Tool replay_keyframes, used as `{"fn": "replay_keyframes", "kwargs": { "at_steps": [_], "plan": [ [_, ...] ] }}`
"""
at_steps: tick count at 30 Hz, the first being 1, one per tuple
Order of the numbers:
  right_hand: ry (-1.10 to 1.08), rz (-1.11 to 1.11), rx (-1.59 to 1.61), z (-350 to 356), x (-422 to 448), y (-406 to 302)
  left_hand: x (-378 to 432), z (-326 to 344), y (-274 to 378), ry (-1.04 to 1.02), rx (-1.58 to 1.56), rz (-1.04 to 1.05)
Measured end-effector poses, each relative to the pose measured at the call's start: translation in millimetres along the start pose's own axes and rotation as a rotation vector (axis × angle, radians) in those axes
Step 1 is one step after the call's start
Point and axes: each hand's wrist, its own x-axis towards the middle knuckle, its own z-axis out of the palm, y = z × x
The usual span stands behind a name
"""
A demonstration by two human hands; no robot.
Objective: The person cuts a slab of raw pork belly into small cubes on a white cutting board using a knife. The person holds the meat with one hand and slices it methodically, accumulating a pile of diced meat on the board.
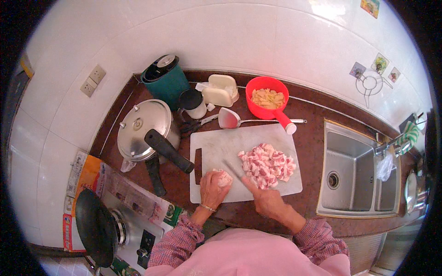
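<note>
On a white plastic cutting board point(221, 141) lies a heap of cut raw meat pieces point(267, 165), towards its right side. My left hand point(212, 191) grips a larger piece of pale raw meat point(224, 178) near the board's lower left. In my right hand point(267, 200) is a knife point(234, 169); its blade points up and left, between the held meat and the heap. The knife's handle is mostly hidden by my fingers.
Behind the board stand a red plastic ladle-like pot point(253, 107) of yellowish slices and a metal spatula point(257, 120). A pressure cooker point(141, 127) is at left, its handles reaching towards the board. A wok point(95, 227) sits on the stove; a steel sink point(345, 172) is at right.
</note>
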Motion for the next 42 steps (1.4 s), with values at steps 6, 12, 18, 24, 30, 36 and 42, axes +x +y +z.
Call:
{"fn": "replay_keyframes", "kwargs": {
  "at_steps": [6,12,18,24,30,36,42],
  "plan": [
    [-0.147,-0.048,-0.126,6.6,-7.6,-15.0,-2.2,1.7,-6.9,-0.025,-0.036,0.012],
    [-0.183,-0.021,-0.127,3.9,-1.9,-18.2,1.5,3.3,-9.1,-0.07,0.033,-0.018],
    [-0.237,0.003,-0.113,-0.3,5.7,-21.6,1.5,8.8,-13.7,-0.099,0.083,-0.003],
    [-0.205,-0.082,-0.218,-3.7,17.9,-22.8,1.9,6.9,-13.8,-0.129,0.056,-0.018],
    [-0.037,-0.158,0.091,31.1,83.1,-18.4,1.5,11.0,-18.3,-0.082,-0.044,0.098],
    [-0.094,-0.052,0.122,18.9,48.9,-23.8,0.7,14.1,-20.4,-0.021,0.088,0.035],
    [-0.153,0.295,0.279,-5.6,17.8,16.9,5.4,18.3,-15.6,0.039,0.061,0.032]
  ]
}}
